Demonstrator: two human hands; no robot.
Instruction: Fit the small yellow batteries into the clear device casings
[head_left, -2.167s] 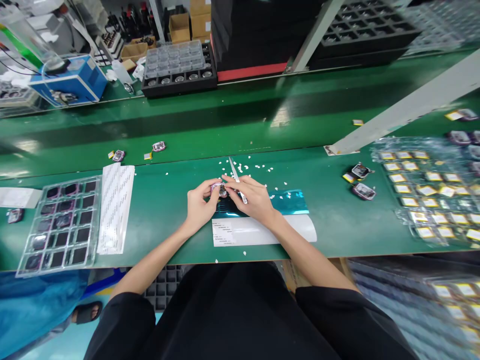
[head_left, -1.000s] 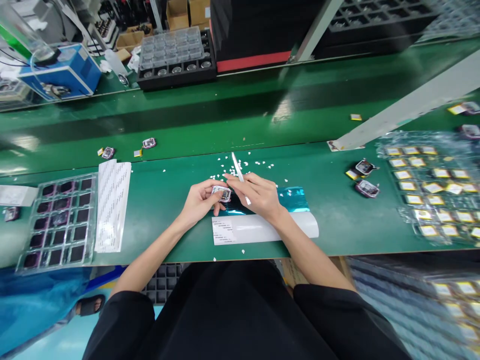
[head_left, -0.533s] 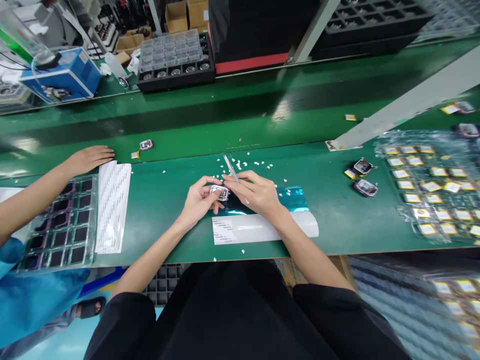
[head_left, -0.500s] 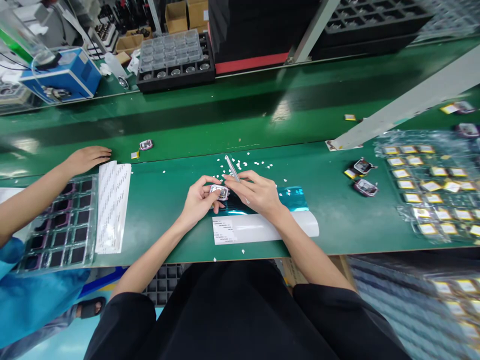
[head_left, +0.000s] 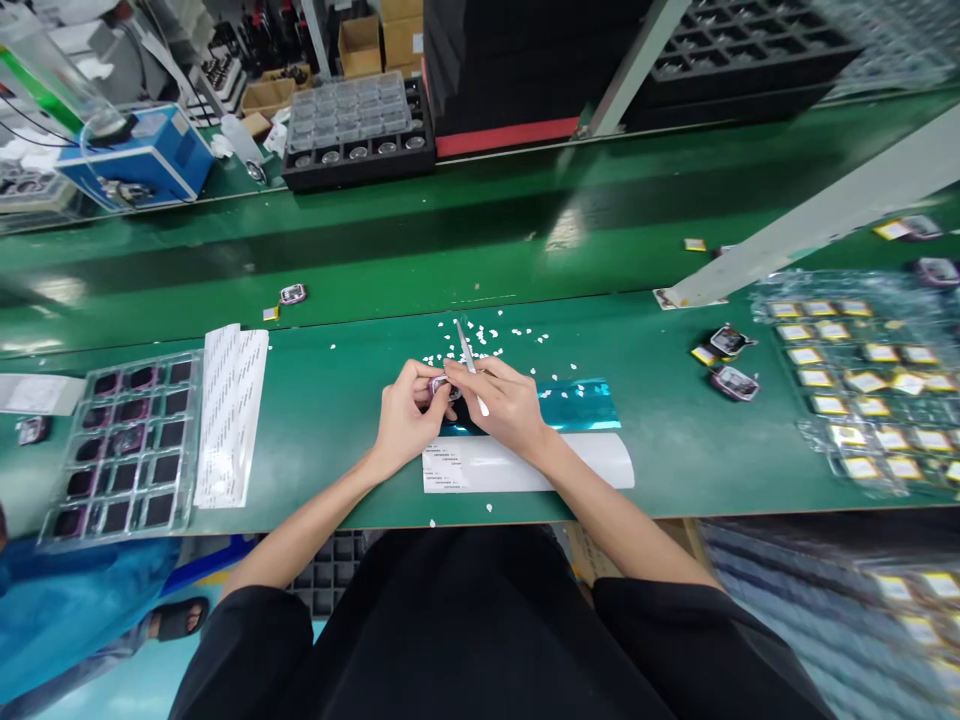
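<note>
My left hand (head_left: 405, 420) is closed around a small pink-edged watch case (head_left: 441, 385), holding it just above the green bench. My right hand (head_left: 504, 402) pinches silver tweezers (head_left: 466, 352) whose shaft sticks up and away from me, and its fingertips meet the case. Both hands hover over a teal film strip (head_left: 577, 403) and a white label sheet (head_left: 525, 468). Several small white scraps (head_left: 517, 335) are scattered just beyond the hands.
A clear tray of dark cases (head_left: 120, 445) and white liner sheets (head_left: 231, 412) lie at the left. Two loose cases (head_left: 726, 360) and trays of yellow-tagged parts (head_left: 862, 385) sit at the right. One case (head_left: 292, 294) rides the conveyor belt (head_left: 450, 250) beyond.
The co-worker's arm that reached over the left tray half a second ago has gone from view. My hands stay together on the case, and the tweezers have tipped a little more upright.
</note>
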